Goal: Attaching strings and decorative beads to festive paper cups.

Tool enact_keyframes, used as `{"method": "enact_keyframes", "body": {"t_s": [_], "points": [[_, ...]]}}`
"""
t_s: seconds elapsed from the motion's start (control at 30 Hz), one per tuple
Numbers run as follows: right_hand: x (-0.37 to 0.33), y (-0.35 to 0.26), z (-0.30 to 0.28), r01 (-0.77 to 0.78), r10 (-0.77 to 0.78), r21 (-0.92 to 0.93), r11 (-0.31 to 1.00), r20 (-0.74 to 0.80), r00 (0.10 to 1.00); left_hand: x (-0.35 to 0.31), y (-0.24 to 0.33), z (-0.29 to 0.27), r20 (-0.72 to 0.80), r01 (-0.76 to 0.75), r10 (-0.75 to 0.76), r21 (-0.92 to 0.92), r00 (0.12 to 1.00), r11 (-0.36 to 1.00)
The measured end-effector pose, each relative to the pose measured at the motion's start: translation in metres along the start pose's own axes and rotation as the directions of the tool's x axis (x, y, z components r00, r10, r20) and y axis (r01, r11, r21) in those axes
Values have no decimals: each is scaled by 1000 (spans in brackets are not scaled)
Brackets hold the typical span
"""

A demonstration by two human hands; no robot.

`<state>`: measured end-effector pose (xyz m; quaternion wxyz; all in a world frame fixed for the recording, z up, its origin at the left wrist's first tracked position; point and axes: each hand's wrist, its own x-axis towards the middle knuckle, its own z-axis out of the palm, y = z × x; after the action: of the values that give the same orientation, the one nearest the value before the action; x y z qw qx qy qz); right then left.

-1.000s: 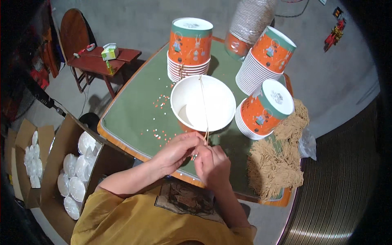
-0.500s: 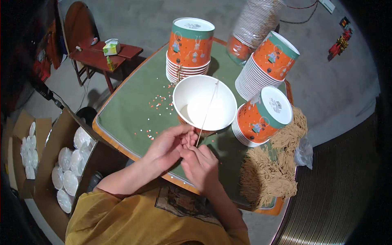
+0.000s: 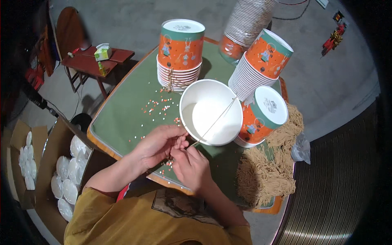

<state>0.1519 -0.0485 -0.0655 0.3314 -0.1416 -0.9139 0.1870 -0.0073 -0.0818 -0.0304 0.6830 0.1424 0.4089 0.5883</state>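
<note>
An open paper bucket [image 3: 209, 112], white inside, is tilted toward me over the near middle of the table. A thin tan cord [image 3: 216, 122] runs across its mouth from the far right rim to the near rim. My left hand [image 3: 160, 148] is at the bucket's near left rim, its fingers curled in a pinch on the cord's end. Just to its right, my right hand [image 3: 191, 168] is closed with the cord between thumb and fingers. The fingertips of both hands almost meet below the rim, and the bucket's outer side is mostly hidden.
Orange and green bucket stacks [image 3: 181, 49] stand upside down around the green table [image 3: 118, 110]. Tan cord bundles [image 3: 265, 175] lie at the right. Small white and orange bits [image 3: 157, 107] are scattered left. Cartons [image 3: 87, 163] of wrapped white pieces and a red bench [image 3: 83, 63] are left.
The bucket has shifted right and turned, so the cord now slants more across its mouth. Both hands stay together on the cord near the rim. The whole view has moved slightly.
</note>
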Motion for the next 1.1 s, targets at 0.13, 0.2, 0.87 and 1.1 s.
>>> {"method": "enact_keyframes", "body": {"t_s": [0.13,0.2,0.87,1.1], "points": [[6,7,1,58,-58,-35,998,-12,998,7,10,3,-48,-19,18,-11,999,1000],[12,11,4,57,-58,-60,997,-8,998,15,14,-3,0,-20,20,-16,1000,1000],[94,46,-130,-323,674,868,377,-17,739,41,57,-80,364,-695,688,661,627,283],[183,80,-103,-295,555,929,223,128,822,38,167,-42,490,-749,688,651,536,120]]}}
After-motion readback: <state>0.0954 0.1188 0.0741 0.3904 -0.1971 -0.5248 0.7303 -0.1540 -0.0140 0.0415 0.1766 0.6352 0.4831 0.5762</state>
